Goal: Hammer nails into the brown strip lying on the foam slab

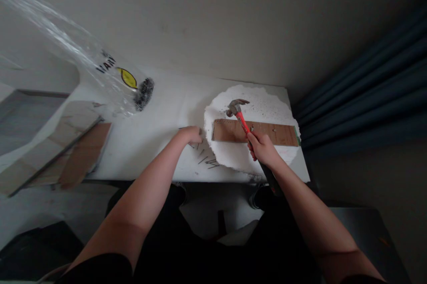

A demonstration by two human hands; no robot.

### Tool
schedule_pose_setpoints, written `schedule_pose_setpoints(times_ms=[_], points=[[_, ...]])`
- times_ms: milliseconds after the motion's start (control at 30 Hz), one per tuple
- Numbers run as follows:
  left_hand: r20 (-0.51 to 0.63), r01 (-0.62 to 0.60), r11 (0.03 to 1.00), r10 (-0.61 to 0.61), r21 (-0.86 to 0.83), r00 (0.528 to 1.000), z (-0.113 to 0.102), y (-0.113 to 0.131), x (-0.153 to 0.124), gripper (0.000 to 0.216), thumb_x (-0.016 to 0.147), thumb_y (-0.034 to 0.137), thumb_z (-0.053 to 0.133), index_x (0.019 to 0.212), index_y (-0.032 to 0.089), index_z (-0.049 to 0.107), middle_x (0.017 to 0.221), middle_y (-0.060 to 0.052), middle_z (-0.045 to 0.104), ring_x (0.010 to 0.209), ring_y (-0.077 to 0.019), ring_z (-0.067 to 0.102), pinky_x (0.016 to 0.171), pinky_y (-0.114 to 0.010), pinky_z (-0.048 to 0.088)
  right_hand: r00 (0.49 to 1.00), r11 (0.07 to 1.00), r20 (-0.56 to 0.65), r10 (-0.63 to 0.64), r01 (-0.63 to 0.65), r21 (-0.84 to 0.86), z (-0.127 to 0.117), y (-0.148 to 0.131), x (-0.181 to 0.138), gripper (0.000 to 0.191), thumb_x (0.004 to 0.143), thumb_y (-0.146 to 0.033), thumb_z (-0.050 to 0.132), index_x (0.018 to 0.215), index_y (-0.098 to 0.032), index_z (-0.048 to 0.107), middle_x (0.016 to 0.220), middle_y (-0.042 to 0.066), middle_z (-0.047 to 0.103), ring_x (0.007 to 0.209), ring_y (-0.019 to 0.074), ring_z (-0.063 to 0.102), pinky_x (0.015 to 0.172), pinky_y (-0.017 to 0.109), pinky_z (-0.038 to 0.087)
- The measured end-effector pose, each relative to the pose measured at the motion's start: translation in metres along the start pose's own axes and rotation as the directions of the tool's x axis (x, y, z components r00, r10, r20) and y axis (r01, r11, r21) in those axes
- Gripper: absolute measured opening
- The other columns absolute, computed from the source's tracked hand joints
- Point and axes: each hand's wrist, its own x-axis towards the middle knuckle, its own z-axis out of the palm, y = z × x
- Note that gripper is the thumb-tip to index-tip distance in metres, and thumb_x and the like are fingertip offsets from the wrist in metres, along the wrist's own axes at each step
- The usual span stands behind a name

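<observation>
My right hand (262, 147) is wrapped round the handle of a claw hammer (243, 120) with a red and black grip. Its metal head is over the far left part of a wooden board (230, 132). The board lies on a round white slab (247, 158) with a ragged edge, and small metal bits stand on the board's face. Left of the slab, my left hand (192, 134) is down at the white tabletop with its fingers curled together among loose nails (211, 163). What its fingertips hold, if anything, is hidden.
A clear plastic wrap with a yellow print (127, 78) hangs at the upper left. Brown board pieces (85, 155) lie at the table's left end. A dark blue curtain (363, 79) is close on the right. The white table's (150, 142) front edge is near my legs.
</observation>
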Motion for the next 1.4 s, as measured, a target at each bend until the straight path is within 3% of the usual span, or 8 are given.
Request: schedule_pose_setpoints(times_ms=[67,133,233,333,467,633,1067,1400], points=[[-0.007,0.085,0.996,-0.085,0.004,0.996,-0.022,-0.002,0.003,0.026,0.052,0.015,0.073,0.044,0.021,0.048,0.036,0.001,0.041,0.054,-0.0196,0.054,0.061,-0.031,0.038,1.000,1.000,-0.007,-0.007,0.007,0.000,-0.001,-0.001,0.000,0.033,0.099,-0.049,0.044,0.089,-0.020,0.056,0.059,-0.006,0.048,0.035,0.0087,0.045,0.028,0.021,0.038],[-0.102,0.133,0.991,-0.135,-0.025,0.986,-0.041,0.001,0.004,0.020,0.059,0.016,0.071,0.054,0.020,0.052,0.044,0.000,0.049,0.060,-0.0192,0.055,0.064,-0.032,0.039,1.000,1.000,-0.013,-0.011,0.011,0.004,-0.001,-0.002,0.001,0.032,0.099,-0.048,0.044,0.092,-0.019,0.057,0.059,-0.006,0.048,0.035,0.0091,0.045,0.028,0.022,0.038],[-0.263,0.067,0.989,-0.101,-0.134,0.960,-0.054,0.017,0.003,0.011,0.074,0.019,0.064,0.081,0.020,0.055,0.070,0.000,0.065,0.070,-0.0160,0.058,0.070,-0.030,0.044,1.000,1.000,-0.015,-0.011,0.011,0.016,-0.002,-0.004,0.002,0.032,0.099,-0.047,0.044,0.094,-0.019,0.058,0.059,-0.006,0.048,0.035,0.0093,0.045,0.027,0.022,0.038],[-0.333,-0.105,0.961,0.015,-0.254,0.943,-0.049,0.038,-0.002,0.009,0.080,0.020,0.060,0.088,0.020,0.055,0.087,-0.002,0.067,0.078,-0.0140,0.061,0.071,-0.027,0.048,1.000,1.000,-0.020,-0.019,0.019,0.011,-0.001,-0.005,0.004,0.033,0.099,-0.047,0.043,0.095,-0.019,0.058,0.059,-0.006,0.048,0.035,0.0091,0.045,0.027,0.022,0.038],[-0.312,-0.313,0.915,0.229,-0.255,0.922,-0.034,0.057,-0.007,0.011,0.073,0.018,0.062,0.084,0.020,0.060,0.088,-0.002,0.068,0.075,-0.0152,0.060,0.071,-0.029,0.049,0.999,1.000,-0.026,-0.023,0.023,0.002,-0.001,-0.005,0.004,0.034,0.098,-0.049,0.044,0.095,-0.019,0.059,0.058,-0.007,0.048,0.035,0.0091,0.045,0.028,0.022,0.038],[-0.254,-0.416,0.885,0.361,-0.209,0.897,-0.026,0.065,-0.004,0.013,0.073,0.019,0.061,0.085,0.020,0.063,0.089,-0.003,0.068,0.083,-0.0176,0.063,0.074,-0.030,0.049,1.000,1.000,-0.018,-0.003,0.003,0.001,-0.002,-0.006,0.003,0.036,0.098,-0.052,0.046,0.093,-0.019,0.059,0.057,-0.007,0.048,0.035,0.0091,0.045,0.029,0.022,0.038],[-0.288,-0.450,0.792,0.355,-0.413,0.889,-0.019,0.081,-0.001,0.012,0.075,0.017,0.062,0.087,0.018,0.063,0.091,-0.003,0.072,0.081,-0.0149,0.065,0.070,-0.027,0.049,1.000,1.000,-0.011,-0.009,0.009,-0.019,-0.003,-0.004,0.000,0.036,0.099,-0.052,0.044,0.095,-0.019,0.058,0.059,-0.007,0.048,0.034,0.0081,0.045,0.029,0.021,0.038],[-0.284,-0.369,0.754,0.248,-0.543,0.926,-0.009,0.078,0.006,0.012,0.081,0.026,0.066,0.085,0.019,0.056,0.083,-0.002,0.066,0.078,-0.0135,0.063,0.071,-0.027,0.051,1.000,1.000,-0.009,0.005,-0.006,-0.023,-0.004,-0.006,-0.001,0.036,0.099,-0.052,0.044,0.093,-0.019,0.058,0.059,-0.006,0.049,0.035,0.0085,0.045,0.029,0.021,0.037]])
